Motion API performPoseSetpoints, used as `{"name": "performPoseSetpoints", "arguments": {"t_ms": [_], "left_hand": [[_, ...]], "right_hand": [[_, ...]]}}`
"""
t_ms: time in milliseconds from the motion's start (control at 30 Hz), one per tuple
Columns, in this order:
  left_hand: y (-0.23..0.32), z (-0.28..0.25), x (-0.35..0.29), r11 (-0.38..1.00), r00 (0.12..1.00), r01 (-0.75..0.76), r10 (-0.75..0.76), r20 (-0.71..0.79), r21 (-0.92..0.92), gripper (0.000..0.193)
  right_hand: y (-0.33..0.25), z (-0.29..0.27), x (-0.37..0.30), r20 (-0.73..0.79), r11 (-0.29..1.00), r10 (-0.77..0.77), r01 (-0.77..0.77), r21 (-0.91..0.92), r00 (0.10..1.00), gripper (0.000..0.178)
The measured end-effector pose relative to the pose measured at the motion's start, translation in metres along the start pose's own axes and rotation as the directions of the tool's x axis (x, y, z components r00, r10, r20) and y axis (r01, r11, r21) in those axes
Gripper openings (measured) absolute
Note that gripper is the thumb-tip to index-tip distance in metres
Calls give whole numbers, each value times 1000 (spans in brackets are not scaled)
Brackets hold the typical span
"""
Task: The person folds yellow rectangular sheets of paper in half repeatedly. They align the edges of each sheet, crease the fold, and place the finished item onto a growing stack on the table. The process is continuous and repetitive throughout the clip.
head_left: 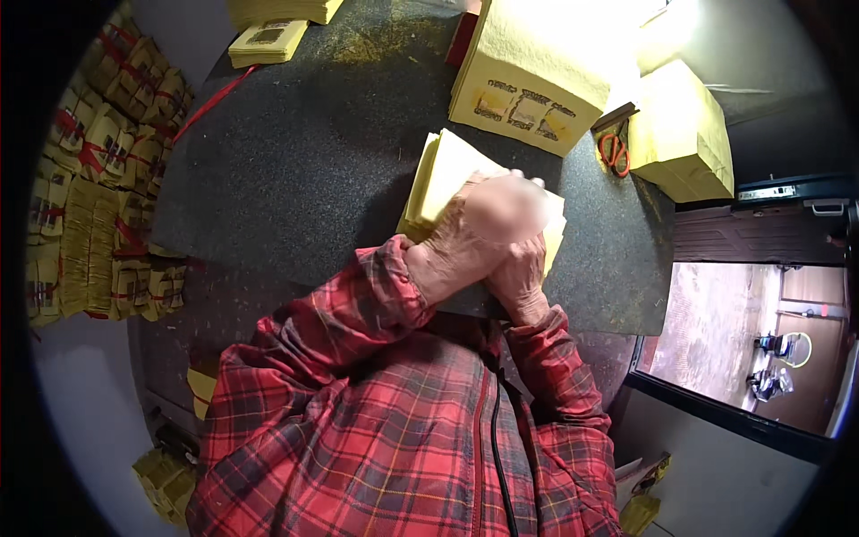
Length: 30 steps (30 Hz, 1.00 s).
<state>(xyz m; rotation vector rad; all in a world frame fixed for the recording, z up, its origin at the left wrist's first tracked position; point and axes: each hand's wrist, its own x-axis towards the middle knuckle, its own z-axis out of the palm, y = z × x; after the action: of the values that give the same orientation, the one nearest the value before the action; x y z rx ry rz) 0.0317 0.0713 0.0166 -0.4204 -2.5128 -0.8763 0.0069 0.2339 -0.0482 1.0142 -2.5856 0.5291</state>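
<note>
hands (488, 219): blurred | yellow sheets (455, 168): partly hidden (under hands) | top-left stack (282, 10): cropped

The place looks like a small paper workshop; a worn, speckled dark worktable (286, 179) bears a low stack of yellow sheets (446, 170), a tall printed pile (537, 76) and a plain yellow block (678, 134); orange-handled scissors (614, 155) lie near that block; along the left, many yellowish bundles (106, 148), several banded in red, stand heaped together

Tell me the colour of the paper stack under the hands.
The paper stack is pale yellow; it shows best in the head view.
</note>
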Motion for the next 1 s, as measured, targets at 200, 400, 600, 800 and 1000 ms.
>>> {"name": "performPoseSetpoints", "arguments": {"t_ms": [200, 400, 600, 800, 1000], "left_hand": [[-36, 14, -54, 982, 998, 37, -27, -52, 188, 44], [-35, 14, -62, 982, 994, 76, -61, -92, 174, 51], [-36, 16, -62, 989, 993, 77, -65, -100, 124, 50], [-42, 10, -64, 995, 995, 68, -63, -79, 72, 51], [-43, 10, -62, 996, 991, 85, -84, -100, 6, 50]], "right_hand": [[-17, -27, 0, -80, 993, -29, 19, -118, 996, 51], [-43, -7, 7, -113, 998, -60, 58, -24, 992, 58], [-48, -3, 16, -89, 1000, 1, -2, -11, 996, 59], [-2, -16, 10, -63, 984, 127, -134, -120, 990, 57], [-22, -23, 35, 37, 956, 173, -158, -248, 984, 68]]}}
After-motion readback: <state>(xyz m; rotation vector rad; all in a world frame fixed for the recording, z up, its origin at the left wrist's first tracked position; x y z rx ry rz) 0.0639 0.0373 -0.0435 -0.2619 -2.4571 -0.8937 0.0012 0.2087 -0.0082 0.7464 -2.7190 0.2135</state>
